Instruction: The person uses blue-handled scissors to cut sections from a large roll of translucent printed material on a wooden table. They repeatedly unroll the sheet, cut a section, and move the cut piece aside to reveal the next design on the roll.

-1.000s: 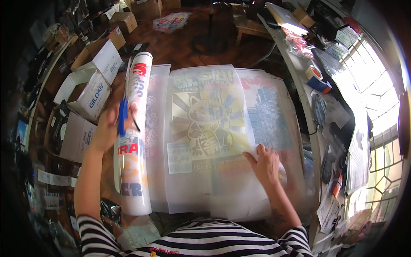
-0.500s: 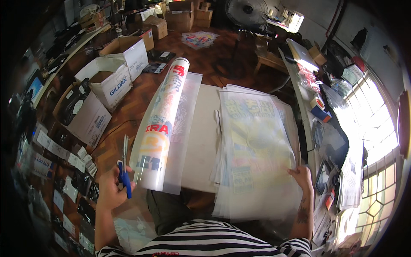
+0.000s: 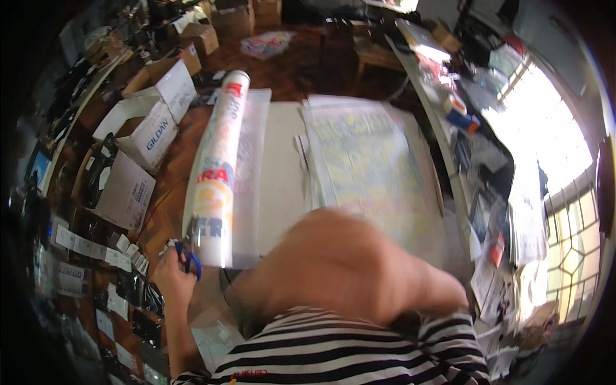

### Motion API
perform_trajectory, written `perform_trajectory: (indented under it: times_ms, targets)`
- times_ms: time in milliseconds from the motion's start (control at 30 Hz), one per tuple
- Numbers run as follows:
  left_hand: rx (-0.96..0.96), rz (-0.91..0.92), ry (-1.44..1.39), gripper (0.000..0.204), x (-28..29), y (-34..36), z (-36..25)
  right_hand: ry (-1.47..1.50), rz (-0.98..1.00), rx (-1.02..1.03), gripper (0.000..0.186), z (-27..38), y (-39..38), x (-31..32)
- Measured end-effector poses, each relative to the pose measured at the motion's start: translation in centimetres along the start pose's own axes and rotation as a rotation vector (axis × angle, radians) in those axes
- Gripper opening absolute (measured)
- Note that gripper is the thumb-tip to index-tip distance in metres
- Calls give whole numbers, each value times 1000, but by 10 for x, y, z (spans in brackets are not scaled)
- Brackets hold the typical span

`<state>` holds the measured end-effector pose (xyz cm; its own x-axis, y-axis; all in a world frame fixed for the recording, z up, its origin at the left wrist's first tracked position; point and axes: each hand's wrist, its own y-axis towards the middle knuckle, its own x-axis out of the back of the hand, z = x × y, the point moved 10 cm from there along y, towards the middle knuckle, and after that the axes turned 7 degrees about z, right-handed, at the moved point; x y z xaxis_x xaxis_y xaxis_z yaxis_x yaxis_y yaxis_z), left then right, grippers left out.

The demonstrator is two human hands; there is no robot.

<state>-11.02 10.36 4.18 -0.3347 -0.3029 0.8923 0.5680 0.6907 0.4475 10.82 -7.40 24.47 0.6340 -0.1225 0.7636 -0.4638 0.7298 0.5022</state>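
Observation:
My left hand (image 3: 173,274) is closed around scissors with blue handles (image 3: 194,264), at the lower left beside the near end of a roll. This white printed roll (image 3: 218,173) of film lies lengthwise on the left side of a pale board (image 3: 282,167). Flat translucent sheets (image 3: 251,173) lie under and beside the roll. On the right half of the board rests a stack of thin printed sheets (image 3: 366,160), its near part hidden by my arm. My right hand (image 3: 327,256) is raised close in front of my chest and badly smeared; its fingers cannot be made out.
Open cardboard boxes (image 3: 144,131) line the floor at left, with dark plastic packages (image 3: 147,324) nearer me. A cluttered worktop (image 3: 417,90) with a tape roll (image 3: 455,104) and papers runs along the right, under a bright barred window (image 3: 571,256). A printed sheet (image 3: 266,45) lies on the far floor.
My right hand has left the near right part of the sheet stack and swung up and inward. The left hand still holds the scissors, tilted differently. The whole view has shifted.

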Motion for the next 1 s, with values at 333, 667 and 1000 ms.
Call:
perform_trajectory:
  times_ms: [333, 667, 1000]
  targets:
    - [342, 71, -588, 48, -15, -12, 9, 11, 76, 349, 23, 94, 32, 1]
    - [270, 46, -205, 31, 10, -1, -9, 551, -406, -1411, 39, -268, -91, -167]
    - [183, -64, -116, 50, 23, 2, -21, 744, -139, -1612, 37, -324, -30, -223]
